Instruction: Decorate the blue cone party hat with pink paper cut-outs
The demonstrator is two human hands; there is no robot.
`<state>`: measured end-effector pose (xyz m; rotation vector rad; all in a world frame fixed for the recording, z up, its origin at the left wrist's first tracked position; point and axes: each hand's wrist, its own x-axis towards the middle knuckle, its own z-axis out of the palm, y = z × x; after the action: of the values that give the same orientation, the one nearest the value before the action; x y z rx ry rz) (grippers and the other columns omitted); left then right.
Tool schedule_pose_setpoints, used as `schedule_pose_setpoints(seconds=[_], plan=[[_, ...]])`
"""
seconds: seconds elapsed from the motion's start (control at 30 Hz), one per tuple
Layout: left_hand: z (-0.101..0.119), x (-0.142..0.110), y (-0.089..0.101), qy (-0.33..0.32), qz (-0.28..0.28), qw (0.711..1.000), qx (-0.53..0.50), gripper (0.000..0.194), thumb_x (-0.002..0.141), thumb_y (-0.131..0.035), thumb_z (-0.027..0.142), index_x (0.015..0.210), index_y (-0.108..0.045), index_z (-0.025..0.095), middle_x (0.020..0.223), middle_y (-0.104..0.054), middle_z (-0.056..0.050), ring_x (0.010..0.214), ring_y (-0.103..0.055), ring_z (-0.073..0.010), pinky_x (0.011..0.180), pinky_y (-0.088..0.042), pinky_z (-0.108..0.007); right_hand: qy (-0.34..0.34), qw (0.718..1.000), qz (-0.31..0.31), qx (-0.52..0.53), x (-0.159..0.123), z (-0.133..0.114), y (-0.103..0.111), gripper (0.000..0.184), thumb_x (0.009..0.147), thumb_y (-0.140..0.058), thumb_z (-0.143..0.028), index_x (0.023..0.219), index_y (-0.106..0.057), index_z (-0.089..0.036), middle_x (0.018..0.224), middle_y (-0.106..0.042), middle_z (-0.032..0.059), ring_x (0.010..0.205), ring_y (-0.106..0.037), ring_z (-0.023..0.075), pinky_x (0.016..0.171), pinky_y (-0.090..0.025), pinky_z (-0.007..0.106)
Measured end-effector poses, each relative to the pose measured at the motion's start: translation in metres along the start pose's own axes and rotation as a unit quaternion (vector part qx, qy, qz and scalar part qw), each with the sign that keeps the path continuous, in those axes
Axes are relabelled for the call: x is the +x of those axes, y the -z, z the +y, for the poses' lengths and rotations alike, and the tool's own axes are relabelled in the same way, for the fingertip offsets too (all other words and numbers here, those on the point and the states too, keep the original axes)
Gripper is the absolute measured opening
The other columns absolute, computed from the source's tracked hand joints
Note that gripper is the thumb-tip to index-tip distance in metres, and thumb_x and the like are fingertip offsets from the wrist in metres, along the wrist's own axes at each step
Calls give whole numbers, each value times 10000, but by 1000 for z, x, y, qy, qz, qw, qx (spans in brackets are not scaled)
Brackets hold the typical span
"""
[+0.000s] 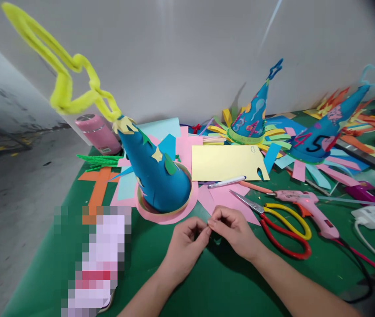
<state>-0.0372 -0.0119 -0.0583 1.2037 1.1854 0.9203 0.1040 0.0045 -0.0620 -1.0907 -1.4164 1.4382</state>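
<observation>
Head view, hands: The left hand (184, 246) and the right hand (232, 229) meet near the front edge of the table (207, 286), in the middle. Their fingertips pinch together on a tiny scrap (210, 225). It is too small to tell what it is.

Head view, left hand: Fingers curled in and pressed on the scrap.

Head view, right hand: Fingers also closed on the scrap, thumb and first finger touching it.

Head view, the hat close by: A blue cone hat (156, 176) stands just behind the hands, a bit to the left. It sits on a pink paper ring (174, 216). It has little stars and leaf shapes stuck on it. A fuzzy yellow wire (65, 83) curls up from its tip.

Head view, how far along: This hat looks mostly made, I think. It has fewer bits on it than the others, so maybe more stickers are left to add.

Head view, other hats: Two more blue hats stand toward the back right of the table, one (251, 116) with paper strips all around it and one (322, 132) with numbers on it. They look finished.

Head view, tools: Red and yellow scissors (284, 224) lie just right of the right hand. A pink glue gun (306, 207) lies past them. A white pen (227, 182) rests by a yellow paper sheet (227, 163) in the middle.

Head view, back left corner: A pink bottle (97, 132) stands there.
</observation>
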Motion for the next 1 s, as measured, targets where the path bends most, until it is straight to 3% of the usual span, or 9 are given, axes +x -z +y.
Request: schedule_pose_setpoints(seconds=[0.13, 0.3, 0.53, 0.73, 1.0], plan=[[-2, 0, 0, 51, -16, 995, -80, 238, 721, -593, 351, 614, -539, 146, 516, -506, 22, 476, -438, -89, 467, -330, -201, -23, 998, 21, 50, 1, 2, -1, 222, 755, -557, -288, 581, -506, -159, 540, -441, -42, 522, -375, 88, 505, -305, 223], [-5, 0, -1, 52, 2, 983, -176, 236, 768, -528, 356, 689, -579, 140, 565, -556, -4, 524, -492, -114, 514, -382, -234, -47, 994, 63, 72, 1, 4, -1, 254, 747, -572, -302, 556, -479, -163, 495, -354, -62, 476, -302, 74, 461, -261, 216], [-2, 1, -1, 39, 16, 995, -96, 227, 709, -610, 338, 606, -550, 144, 517, -520, 23, 476, -452, -82, 474, -337, -197, -14, 999, 37, 10, -1, 2, -3, 227, 766, -542, -335, 619, -521, -164, 564, -458, -23, 544, -400, 103, 506, -331, 229], [1, 2, 0, 53, 19, 995, -76, 221, 688, -625, 333, 603, -570, 137, 495, -514, 29, 459, -435, -77, 456, -326, -193, -17, 1000, 3, -11, -2, 3, 3, 191, 757, -548, -274, 614, -481, -166, 555, -405, -48, 518, -357, 87, 472, -294, 211], [-1, 2, -4, 66, 43, 961, -263, 213, 737, -580, 318, 680, -622, 117, 554, -591, -22, 516, -501, -109, 506, -382, -227, 4, 998, 68, -5, -5, 5, -3, 219, 778, -530, -298, 606, -482, -171, 549, -404, -41, 515, -356, 95, 485, -303, 229]])
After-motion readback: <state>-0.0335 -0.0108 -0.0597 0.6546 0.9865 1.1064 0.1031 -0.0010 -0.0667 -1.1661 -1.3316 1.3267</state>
